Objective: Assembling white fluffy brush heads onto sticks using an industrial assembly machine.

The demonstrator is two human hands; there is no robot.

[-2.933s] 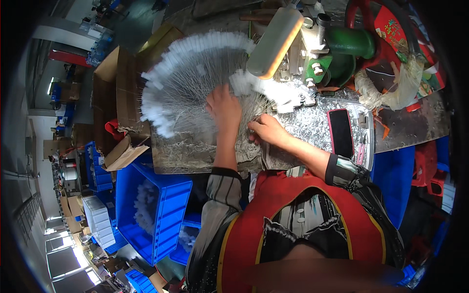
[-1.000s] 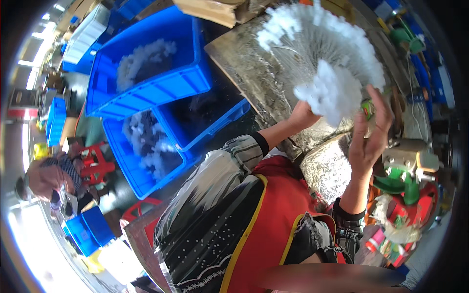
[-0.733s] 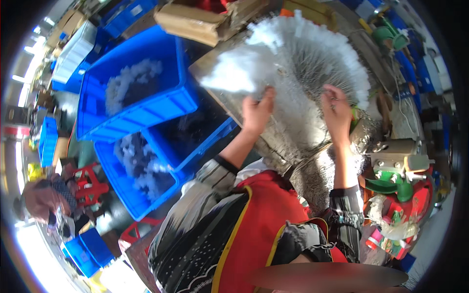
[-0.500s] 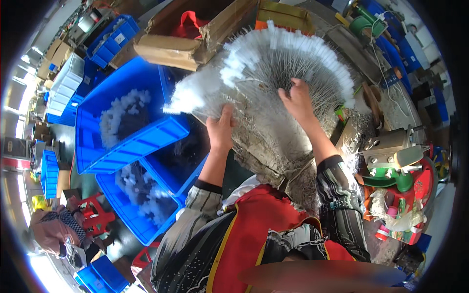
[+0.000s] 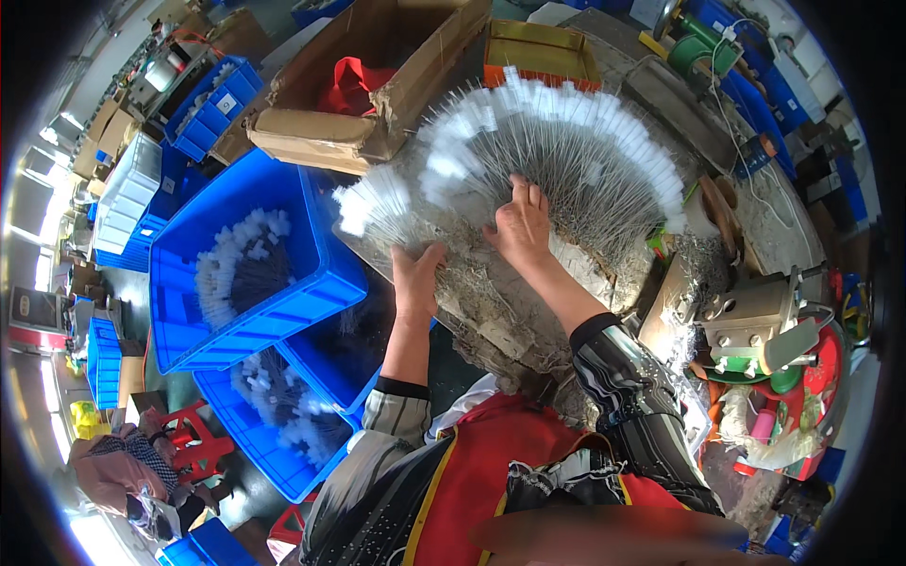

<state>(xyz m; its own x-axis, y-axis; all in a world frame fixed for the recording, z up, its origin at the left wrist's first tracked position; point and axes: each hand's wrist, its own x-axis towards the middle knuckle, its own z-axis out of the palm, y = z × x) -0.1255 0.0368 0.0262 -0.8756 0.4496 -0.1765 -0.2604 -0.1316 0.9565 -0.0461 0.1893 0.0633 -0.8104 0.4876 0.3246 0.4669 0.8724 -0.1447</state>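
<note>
A wide fan of thin wire brushes with white tufted tips (image 5: 595,141) lies on the worn work surface, stems toward me. My right hand (image 5: 522,224) is at the left part of this fan. Its index finger reaches in among the wire stems, the thumb stands apart and the other fingers are curled. To the left, my left hand (image 5: 415,278) is closed round the stem ends of a smaller bunch of wire brushes (image 5: 377,203), white tips pointing away from me. Its fingertips are partly hidden.
Blue bins (image 5: 255,344) at the left hold more white-tipped brushes (image 5: 222,269). Beyond the work surface stand a torn cardboard box (image 5: 311,132) with red cloth inside and an orange-yellow tray (image 5: 543,57). A metal machine (image 5: 750,321) sits at the right beside a red stool (image 5: 821,377).
My right hand has moved left and slightly nearer me across the fan. My left hand has come nearer me with its bunch, whose tips now point more straight away from me.
</note>
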